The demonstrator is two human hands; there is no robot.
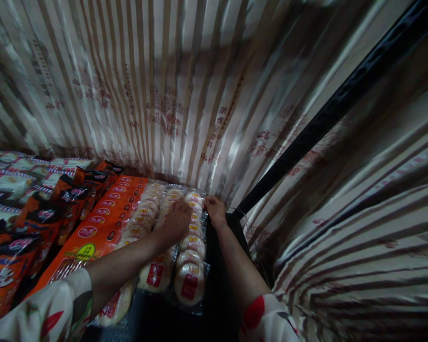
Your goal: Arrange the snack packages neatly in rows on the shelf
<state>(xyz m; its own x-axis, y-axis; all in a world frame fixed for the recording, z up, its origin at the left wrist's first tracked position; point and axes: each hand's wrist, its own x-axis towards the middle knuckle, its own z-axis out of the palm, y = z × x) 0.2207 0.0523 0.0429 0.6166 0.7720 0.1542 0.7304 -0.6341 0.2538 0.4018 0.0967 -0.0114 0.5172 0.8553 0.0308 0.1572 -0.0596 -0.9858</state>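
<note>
— Clear plastic is being pressed under the left hand [178, 219], isn't it?

— Yes. The palm is being laid flat, fingers spread and holding nothing, on the row of bagged round cakes [189, 280] (pale discs with red and yellow labels). The row is being seen running from beyond the fingertips back toward the wrist and past it.

— And the right hand [215, 210]?

— It is being held just right of the left one, fingers curled down at the far end of the same row. Whether a bag edge is being pinched cannot be told; the fingertips are being hidden.

— What is being shown to the left of the left hand?

— A second row of the same bagged cakes [142, 214] is being shown just beside it, then orange packets [100, 223] stacked in a line, then dark orange-and-black bags [39, 213] farther out.

— And beyond the hands?

— A striped, shiny curtain [157, 95] with red print is being seen hanging behind the goods. A black bar [328, 114] is being seen slanting up and away, to the right of the right hand.

— Sleeves?

— Patterned sleeves [53, 308] are being worn on both forearms.
</note>
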